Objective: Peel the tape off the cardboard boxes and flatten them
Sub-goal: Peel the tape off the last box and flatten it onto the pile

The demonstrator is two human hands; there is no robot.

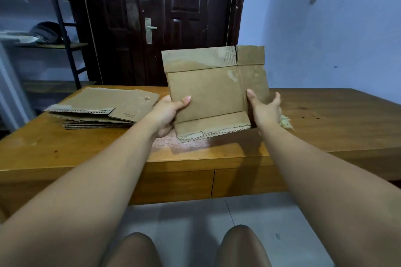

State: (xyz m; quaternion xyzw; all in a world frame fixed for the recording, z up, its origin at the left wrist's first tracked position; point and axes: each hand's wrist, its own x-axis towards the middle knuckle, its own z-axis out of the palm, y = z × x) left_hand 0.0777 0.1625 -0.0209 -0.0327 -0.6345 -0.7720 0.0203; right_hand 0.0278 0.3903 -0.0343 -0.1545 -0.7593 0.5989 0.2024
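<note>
A flattened brown cardboard box [211, 91] stands upright above the wooden table [325, 119], its lower edge near the tabletop and its flaps spread above and below. My left hand [168, 112] grips its left edge, thumb on the front face. My right hand [263, 110] holds its right side, thumb on the front and fingers behind. A stack of flattened cardboard boxes [104, 107] lies on the table to the left.
A crumpled wad of peeled tape [286, 122] lies on the table just right of my right hand. A dark door [152, 17] stands behind the table, a metal shelf rack [58, 28] at the far left. My knees show below the table's front edge.
</note>
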